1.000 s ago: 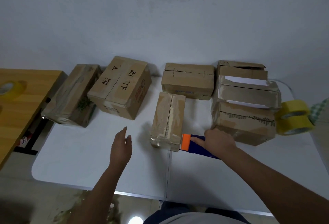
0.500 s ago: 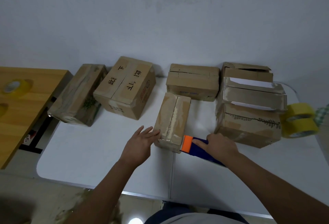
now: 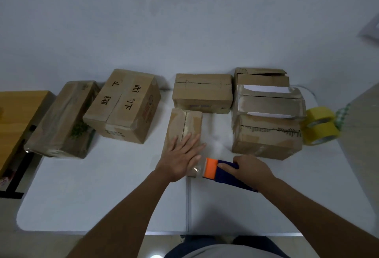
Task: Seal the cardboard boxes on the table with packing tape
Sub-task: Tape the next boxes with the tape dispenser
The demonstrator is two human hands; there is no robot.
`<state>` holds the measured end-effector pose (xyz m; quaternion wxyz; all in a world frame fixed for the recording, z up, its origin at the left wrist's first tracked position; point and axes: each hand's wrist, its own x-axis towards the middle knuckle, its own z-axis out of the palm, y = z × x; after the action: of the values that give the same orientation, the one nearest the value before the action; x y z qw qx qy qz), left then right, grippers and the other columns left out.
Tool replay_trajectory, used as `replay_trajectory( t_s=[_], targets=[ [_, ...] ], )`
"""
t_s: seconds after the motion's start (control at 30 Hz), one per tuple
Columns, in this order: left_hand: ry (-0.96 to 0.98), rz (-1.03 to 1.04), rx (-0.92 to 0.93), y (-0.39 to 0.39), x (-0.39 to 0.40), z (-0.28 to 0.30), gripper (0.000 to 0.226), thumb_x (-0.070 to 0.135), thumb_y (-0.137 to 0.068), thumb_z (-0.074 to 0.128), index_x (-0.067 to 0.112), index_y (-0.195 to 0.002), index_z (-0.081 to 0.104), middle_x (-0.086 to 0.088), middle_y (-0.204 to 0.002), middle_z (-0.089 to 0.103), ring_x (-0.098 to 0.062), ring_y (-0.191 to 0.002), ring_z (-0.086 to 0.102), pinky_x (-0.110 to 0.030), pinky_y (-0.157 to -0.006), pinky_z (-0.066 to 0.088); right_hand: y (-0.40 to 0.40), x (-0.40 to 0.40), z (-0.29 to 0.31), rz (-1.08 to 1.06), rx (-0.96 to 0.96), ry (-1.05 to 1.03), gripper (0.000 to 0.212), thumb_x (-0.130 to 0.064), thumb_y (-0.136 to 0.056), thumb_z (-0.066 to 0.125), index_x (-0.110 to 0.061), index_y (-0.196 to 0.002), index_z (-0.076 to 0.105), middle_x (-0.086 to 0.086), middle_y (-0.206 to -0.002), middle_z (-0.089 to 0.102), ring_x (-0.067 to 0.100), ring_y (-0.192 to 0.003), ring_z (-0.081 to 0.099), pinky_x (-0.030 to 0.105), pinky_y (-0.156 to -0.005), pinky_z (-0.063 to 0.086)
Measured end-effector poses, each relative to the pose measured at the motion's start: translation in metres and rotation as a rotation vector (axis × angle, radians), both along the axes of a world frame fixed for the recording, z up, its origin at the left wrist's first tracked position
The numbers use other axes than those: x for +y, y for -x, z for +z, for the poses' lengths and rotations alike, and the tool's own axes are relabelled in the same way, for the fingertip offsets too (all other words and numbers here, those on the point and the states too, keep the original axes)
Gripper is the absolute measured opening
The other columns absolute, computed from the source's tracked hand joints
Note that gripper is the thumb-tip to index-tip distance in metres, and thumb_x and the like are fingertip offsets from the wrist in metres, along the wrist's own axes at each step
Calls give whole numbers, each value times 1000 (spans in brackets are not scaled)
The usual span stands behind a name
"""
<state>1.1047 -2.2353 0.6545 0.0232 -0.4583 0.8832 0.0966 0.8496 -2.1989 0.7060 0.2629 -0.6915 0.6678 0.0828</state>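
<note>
Head view: the left hand (image 3: 181, 160) is lying flat, fingers straight and spread, pressing down on the near end of the small brown cardboard box (image 3: 183, 130) sitting mid-way across the white surface (image 3: 102, 196). The right hand (image 3: 251, 170) is gripping the dark blue handle of an orange-and-blue tape dispenser (image 3: 222, 172), whose orange head is touching the box's near end. Other brown cardboard boxes are standing along the far edge, among them a large printed one (image 3: 125, 104). Two stacked yellow tape rolls (image 3: 320, 125) are resting at the right, beside the box stack (image 3: 266, 112).
</note>
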Motion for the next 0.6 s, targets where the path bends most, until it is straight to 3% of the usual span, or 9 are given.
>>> replay_trajectory(
  t_s=[0.2,0.47,0.6],
  targets=[
    [-20,4,6,1,0,1,59,57,-100,-6,42,-156,9,12,-166,-5,-10,-151,-15,-47,-122,-5,8,5,3,6,-9,-5,70,-79,-85,34,-15,-90,63,2,-80,63,16,-74,62,34,-74,54],
    [-51,2,-25,2,-3,1,56,55,-101,-4,45,-155,1,14,-164,-15,-9,-149,-23,-47,-122,-9,22,5,12,31,2,-9,62,-77,-86,35,-20,-86,58,-2,-74,56,14,-72,58,28,-67,46],
    [-44,38,28,3,0,3,59,58,-100,-6,46,-155,13,14,-165,-10,-9,-150,-20,-47,-122,-8,32,4,12,37,25,0,62,-79,-85,35,-21,-86,58,-2,-77,59,12,-69,57,26,-65,46]
  ],
)
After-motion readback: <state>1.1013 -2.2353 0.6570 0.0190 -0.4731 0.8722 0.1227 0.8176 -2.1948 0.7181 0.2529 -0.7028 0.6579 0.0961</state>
